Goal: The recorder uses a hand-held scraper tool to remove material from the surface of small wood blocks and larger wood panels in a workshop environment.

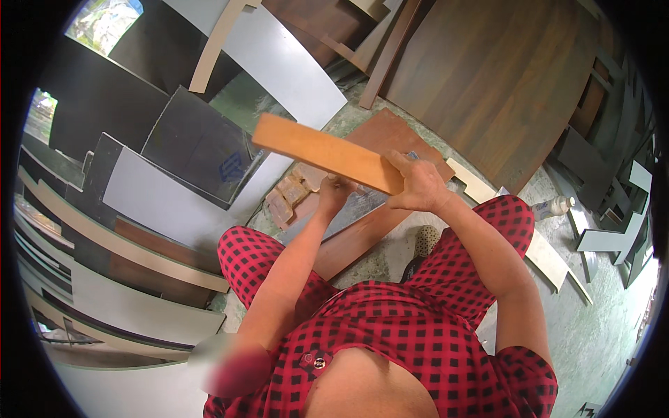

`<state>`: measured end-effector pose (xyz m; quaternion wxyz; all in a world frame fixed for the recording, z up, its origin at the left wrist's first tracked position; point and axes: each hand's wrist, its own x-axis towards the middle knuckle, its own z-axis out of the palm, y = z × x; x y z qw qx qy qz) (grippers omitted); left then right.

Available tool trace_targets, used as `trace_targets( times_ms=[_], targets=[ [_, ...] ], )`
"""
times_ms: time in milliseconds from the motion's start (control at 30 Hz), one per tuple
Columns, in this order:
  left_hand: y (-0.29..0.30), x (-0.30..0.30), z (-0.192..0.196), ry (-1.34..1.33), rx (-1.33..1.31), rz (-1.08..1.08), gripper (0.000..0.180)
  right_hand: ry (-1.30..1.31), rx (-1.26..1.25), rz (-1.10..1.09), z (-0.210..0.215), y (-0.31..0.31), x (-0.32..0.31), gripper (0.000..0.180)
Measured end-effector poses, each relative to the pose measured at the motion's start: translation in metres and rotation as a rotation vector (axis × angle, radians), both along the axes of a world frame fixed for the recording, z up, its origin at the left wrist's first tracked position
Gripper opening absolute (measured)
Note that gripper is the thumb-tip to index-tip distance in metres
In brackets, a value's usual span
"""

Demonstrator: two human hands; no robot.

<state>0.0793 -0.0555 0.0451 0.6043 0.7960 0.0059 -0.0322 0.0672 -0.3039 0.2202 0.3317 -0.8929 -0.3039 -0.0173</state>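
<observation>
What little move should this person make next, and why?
Probably bring the left hand farther out along the orange wooden bar, to steady it: the right hand grips one end, while the left is near the middle underneath, and the other end juts out with no hand on it.

the left hand's (336, 195) fingers are partly hidden by the orange wooden board (327, 153), leaving their grip unclear. a blur covers the left sleeve (240, 370). the thigh hides part of the spotted shoe (426, 240). the top edge cuts off the wood-grain panel (488, 90). the blue marking (231, 168) is too small to read.
</observation>
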Motion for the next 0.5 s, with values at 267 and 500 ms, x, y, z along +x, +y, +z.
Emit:
trace_targets(
  times_ms=[267,500],
  targets=[
    [-0.012,0.001,0.009,-0.354,0.167,0.103,0.016,0.069,-0.236,0.014,-0.004,-0.004,0.002,0.071],
    [-0.001,-0.006,0.021,-0.032,-0.129,0.173,0.023,0.119,0.009,-0.184,0.005,-0.007,0.011,0.073]
  ],
)
